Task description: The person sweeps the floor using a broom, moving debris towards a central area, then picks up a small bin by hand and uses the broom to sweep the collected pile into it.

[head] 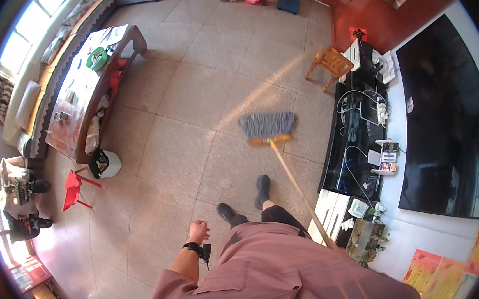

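My left hand [198, 232] hangs beside my body over the tiled floor, its fingers loosely curled with nothing seen in them; a black device is strapped to the wrist. My right hand is hidden from view. A string mop [268, 124] with grey strands and a yellow-orange head lies on the floor ahead of my feet, slightly blurred. Its wooden handle [294, 179] slants down to the right and passes out of sight by my right sleeve. Both my dark shoes [263, 186] stand on the tiles behind the mop head.
At left stand a wooden coffee table [61, 125], a white bin [111, 163] and a red plastic stool [71, 190]. A small wooden chair [331, 65] is beside the black TV cabinet [332, 155], which holds cables and devices. A blue dustpan [289, 4] rests far ahead.
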The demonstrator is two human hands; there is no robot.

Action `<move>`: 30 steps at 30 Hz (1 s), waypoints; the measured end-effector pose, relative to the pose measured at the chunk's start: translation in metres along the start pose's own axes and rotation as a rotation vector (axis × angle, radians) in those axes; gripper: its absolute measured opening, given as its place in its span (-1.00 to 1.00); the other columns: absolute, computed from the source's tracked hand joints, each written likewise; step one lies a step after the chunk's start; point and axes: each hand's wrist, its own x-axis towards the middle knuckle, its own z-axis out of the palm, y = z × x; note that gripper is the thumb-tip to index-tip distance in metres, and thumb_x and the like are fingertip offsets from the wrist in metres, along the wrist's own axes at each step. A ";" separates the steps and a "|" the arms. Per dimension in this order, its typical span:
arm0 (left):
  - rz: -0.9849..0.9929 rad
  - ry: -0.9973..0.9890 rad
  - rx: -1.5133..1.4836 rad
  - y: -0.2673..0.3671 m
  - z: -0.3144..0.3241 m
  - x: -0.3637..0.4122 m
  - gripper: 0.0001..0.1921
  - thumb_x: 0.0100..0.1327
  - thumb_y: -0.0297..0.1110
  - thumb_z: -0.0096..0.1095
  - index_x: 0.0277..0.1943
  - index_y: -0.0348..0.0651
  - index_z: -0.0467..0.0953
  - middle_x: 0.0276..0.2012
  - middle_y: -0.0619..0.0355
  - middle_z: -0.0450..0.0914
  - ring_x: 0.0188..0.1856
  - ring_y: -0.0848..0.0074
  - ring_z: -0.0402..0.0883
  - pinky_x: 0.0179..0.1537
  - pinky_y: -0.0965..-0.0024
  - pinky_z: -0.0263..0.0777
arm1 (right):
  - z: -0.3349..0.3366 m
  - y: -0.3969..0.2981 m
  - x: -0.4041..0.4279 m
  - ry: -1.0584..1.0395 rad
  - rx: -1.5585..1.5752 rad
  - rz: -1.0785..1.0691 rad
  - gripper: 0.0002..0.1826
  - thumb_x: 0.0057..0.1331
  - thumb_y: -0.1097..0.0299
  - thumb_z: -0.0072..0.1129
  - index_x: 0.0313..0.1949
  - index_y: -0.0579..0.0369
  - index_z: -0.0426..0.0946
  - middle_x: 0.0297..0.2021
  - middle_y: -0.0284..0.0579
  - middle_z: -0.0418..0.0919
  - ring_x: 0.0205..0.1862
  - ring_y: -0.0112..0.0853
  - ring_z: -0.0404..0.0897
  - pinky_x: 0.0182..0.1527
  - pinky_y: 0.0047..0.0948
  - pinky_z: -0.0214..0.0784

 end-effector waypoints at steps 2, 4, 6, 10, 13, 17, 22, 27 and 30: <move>-0.032 0.036 0.022 -0.002 -0.011 0.005 -0.66 0.21 -0.33 -0.11 -0.04 -0.33 0.46 -0.41 -0.03 0.59 -0.62 0.37 0.54 -0.63 0.35 0.44 | 0.002 0.003 -0.049 -0.027 -0.021 0.104 -0.42 0.25 0.26 -0.05 0.27 -0.08 0.12 -0.46 0.25 0.52 -0.41 0.05 0.56 -0.35 -0.04 0.38; -0.031 0.045 0.034 0.000 -0.021 0.011 -0.66 0.21 -0.32 -0.11 -0.04 -0.33 0.46 -0.41 -0.03 0.59 -0.62 0.37 0.54 -0.62 0.35 0.44 | -0.005 0.009 -0.075 -0.016 -0.037 0.158 -0.44 0.24 0.26 -0.04 0.25 -0.08 0.17 -0.44 0.25 0.53 -0.39 0.05 0.56 -0.34 -0.05 0.38; -0.015 0.062 0.042 0.011 -0.022 0.011 -0.67 0.21 -0.31 -0.09 -0.06 -0.33 0.46 -0.42 -0.02 0.59 -0.62 0.38 0.53 -0.62 0.34 0.44 | -0.016 0.014 -0.086 0.005 -0.047 0.188 -0.46 0.24 0.25 -0.02 0.23 -0.07 0.22 -0.43 0.25 0.53 -0.38 0.05 0.56 -0.33 -0.05 0.38; 0.026 0.037 -0.072 0.024 -0.014 0.008 -0.67 0.21 -0.31 -0.08 -0.06 -0.32 0.47 -0.45 0.02 0.58 -0.63 0.40 0.52 -0.63 0.37 0.43 | -0.044 0.032 -0.052 0.039 -0.065 0.148 -0.50 0.23 0.24 0.00 0.19 -0.05 0.31 -0.41 0.25 0.53 -0.34 0.05 0.56 -0.31 -0.07 0.39; 0.016 0.047 -0.098 0.037 0.006 -0.004 -0.66 0.21 -0.30 -0.08 -0.05 -0.31 0.47 -0.45 0.04 0.57 -0.62 0.42 0.52 -0.63 0.38 0.43 | -0.089 -0.031 -0.010 0.139 -0.045 0.012 -0.59 0.22 0.22 0.03 0.07 -0.05 0.46 -0.38 0.22 0.54 -0.27 0.02 0.56 -0.24 -0.13 0.40; -0.031 0.049 -0.135 0.022 0.029 -0.021 -0.66 0.21 -0.30 -0.08 -0.04 -0.29 0.48 -0.45 0.05 0.57 -0.62 0.44 0.52 -0.63 0.38 0.42 | -0.113 -0.053 0.115 0.086 -0.246 -0.041 -0.58 0.24 0.22 0.02 0.10 -0.04 0.40 -0.31 0.18 0.55 -0.23 0.01 0.56 -0.20 -0.14 0.40; -0.124 0.082 -0.232 -0.007 0.051 -0.045 -0.68 0.26 -0.27 -0.08 -0.02 -0.26 0.46 -0.44 0.08 0.55 -0.63 0.47 0.49 -0.65 0.41 0.41 | -0.138 -0.167 0.289 0.033 -0.113 -0.039 -0.54 0.27 0.30 -0.10 0.18 -0.06 0.32 -0.39 0.16 0.55 -0.34 -0.09 0.57 -0.33 -0.19 0.39; -0.156 0.085 -0.299 -0.016 0.063 -0.061 -0.67 0.28 -0.27 -0.07 0.02 -0.25 0.43 -0.42 0.05 0.56 -0.63 0.46 0.49 -0.64 0.40 0.41 | -0.130 -0.234 0.372 0.054 -0.173 -0.128 -0.45 0.27 0.33 -0.05 0.27 -0.05 0.17 -0.52 0.04 0.49 -0.55 -0.19 0.49 -0.54 -0.23 0.32; -0.109 0.100 -0.343 -0.024 0.060 -0.056 -0.65 0.26 -0.27 -0.06 0.02 -0.28 0.44 -0.40 0.01 0.57 -0.61 0.44 0.50 -0.63 0.40 0.41 | -0.114 -0.218 0.361 0.038 -0.115 -0.148 -0.39 0.28 0.36 -0.03 0.32 -0.08 0.09 -0.66 -0.06 0.43 -0.71 -0.31 0.41 -0.67 -0.28 0.26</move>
